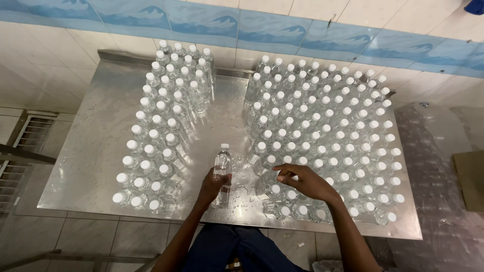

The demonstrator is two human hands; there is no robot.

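A clear plastic water bottle (222, 162) with a white cap stands upright on the wet steel table (91, 151), in the gap between two blocks of bottles. My left hand (213, 187) grips its lower half. My right hand (302, 181) hovers with fingers spread over the front left bottles of the large right block (327, 146), touching or just above their caps. A narrower block of capped bottles (161, 136) stands to the left.
The table sits against a tiled wall with a blue patterned band (252, 25). A metal grille (30, 133) lies at the left. Plastic-wrapped items and a cardboard box (469, 179) are at the right. Water drops dot the front edge.
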